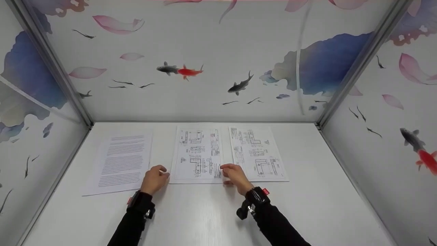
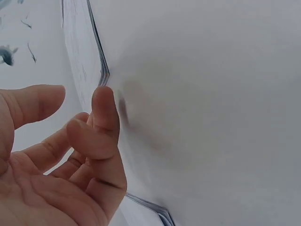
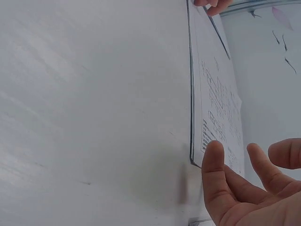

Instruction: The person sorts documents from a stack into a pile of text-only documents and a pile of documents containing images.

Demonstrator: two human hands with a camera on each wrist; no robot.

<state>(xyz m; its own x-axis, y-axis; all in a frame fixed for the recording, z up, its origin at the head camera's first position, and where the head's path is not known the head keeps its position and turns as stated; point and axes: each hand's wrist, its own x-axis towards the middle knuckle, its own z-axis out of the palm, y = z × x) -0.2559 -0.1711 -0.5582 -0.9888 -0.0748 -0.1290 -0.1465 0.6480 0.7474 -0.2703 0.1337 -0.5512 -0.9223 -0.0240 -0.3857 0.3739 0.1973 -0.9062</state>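
Three paper stacks lie along the back half of the white table. The middle stack (image 1: 184,153) shows technical drawings, as does the right stack (image 1: 276,150), while the left stack (image 1: 126,160) carries lines of printed text. My left hand (image 1: 155,179) is in the gap between the left and middle stacks, fingers loosely bent around nothing. In the left wrist view its fingertips (image 2: 104,96) are near a stack's corner. My right hand (image 1: 236,177) is at the near right corner of the middle stack, thumb and fingers apart. The right wrist view shows its fingertips (image 3: 214,153) overlapping that corner.
White panels printed with fish and petals enclose the table (image 1: 205,212) at the back and both sides. A grey metal post (image 1: 362,65) stands at the back right corner, another post (image 1: 51,65) at the back left. Both wrists wear black camera straps.
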